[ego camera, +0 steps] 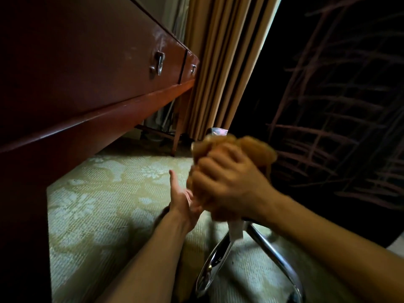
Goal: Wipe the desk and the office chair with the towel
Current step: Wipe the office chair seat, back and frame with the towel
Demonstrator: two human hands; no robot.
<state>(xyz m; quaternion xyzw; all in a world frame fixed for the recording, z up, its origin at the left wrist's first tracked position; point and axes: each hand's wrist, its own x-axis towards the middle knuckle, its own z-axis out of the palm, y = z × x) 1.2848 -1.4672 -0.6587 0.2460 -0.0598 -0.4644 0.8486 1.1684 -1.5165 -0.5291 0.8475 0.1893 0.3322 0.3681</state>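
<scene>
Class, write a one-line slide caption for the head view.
Right hand grips a bunched orange towel above the chair's chrome base, open left hand beside it.

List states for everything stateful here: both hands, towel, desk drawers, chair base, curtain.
Orange fluffy towel: bunched up, motion-blurred.
Right hand: gripping the towel.
Left hand: open, fingers straight, holding nothing.
Wide dark-red wooden desk drawer: shut.
Narrow dark-red drawer: shut.
Chrome office-chair base: standing upright, below the towel.
Beige pleated curtain: hanging down.

We've got a dim, shadowy view, daylight edging the curtain (pixel 218 62), the right hand (pixel 229 182) and towel (pixel 255 146) motion-blurred, edges bowed.
</scene>
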